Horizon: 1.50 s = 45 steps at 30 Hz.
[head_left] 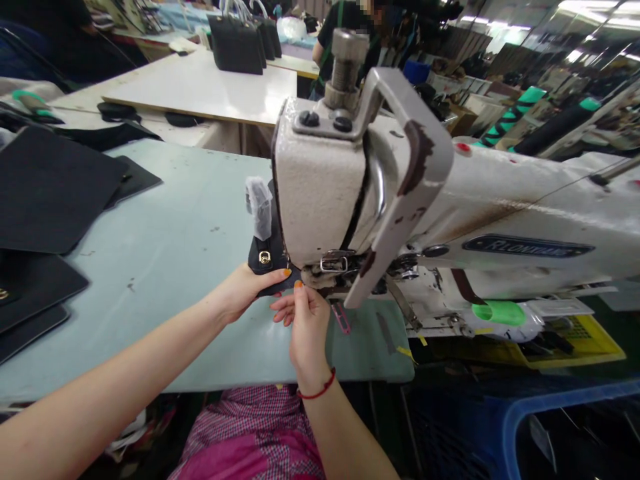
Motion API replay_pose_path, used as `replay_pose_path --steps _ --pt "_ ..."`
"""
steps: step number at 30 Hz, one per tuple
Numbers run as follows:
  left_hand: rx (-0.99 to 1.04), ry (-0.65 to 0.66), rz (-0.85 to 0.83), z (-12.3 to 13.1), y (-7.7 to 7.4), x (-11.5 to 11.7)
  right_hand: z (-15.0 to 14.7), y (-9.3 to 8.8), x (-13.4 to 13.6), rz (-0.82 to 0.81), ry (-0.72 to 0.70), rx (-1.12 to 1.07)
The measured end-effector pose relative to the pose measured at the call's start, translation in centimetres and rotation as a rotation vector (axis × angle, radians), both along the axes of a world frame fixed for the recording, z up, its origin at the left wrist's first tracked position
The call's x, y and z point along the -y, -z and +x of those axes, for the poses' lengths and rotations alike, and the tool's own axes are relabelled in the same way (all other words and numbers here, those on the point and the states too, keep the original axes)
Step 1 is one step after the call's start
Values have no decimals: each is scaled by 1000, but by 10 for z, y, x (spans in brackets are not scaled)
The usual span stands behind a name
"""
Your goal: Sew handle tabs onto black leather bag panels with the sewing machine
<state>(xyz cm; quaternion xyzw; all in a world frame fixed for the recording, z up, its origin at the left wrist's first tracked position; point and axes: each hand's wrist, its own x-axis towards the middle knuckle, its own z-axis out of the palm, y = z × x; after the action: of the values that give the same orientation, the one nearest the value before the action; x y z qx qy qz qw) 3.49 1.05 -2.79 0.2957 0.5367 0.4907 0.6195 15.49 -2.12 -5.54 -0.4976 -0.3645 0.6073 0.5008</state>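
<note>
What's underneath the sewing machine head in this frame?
A black piece with a gold fitting reaches in there, the left hand on it, the right hand at its near edge. The machine head covers part of the piece, so how far it extends cannot be seen.

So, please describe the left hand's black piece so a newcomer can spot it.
Find the sewing machine. At its left end, the left hand holds the black piece. Its whitish wrapping, beyond a gold clasp, sets it apart from the black panels farther left.

Blk leather-look piece (281, 287), approx. flat on pale tabletop (200, 220), partly under machine head (320, 193); gold-tone buckle (265, 257) on top (cloudy plastic wrap (260, 212) just beyond).
</note>
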Motion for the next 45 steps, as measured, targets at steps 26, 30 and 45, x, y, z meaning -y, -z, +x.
replay_pose_path --steps 26,30,45 --pt "261 -673 63 127 14 69 57 -7 -9 59 -198 123" --pt "277 -600 3 138 21 71 83 -8 -1 100 -217 247" --pt "-791 121 519 -56 -75 18 141 76 13 557 -246 1608"
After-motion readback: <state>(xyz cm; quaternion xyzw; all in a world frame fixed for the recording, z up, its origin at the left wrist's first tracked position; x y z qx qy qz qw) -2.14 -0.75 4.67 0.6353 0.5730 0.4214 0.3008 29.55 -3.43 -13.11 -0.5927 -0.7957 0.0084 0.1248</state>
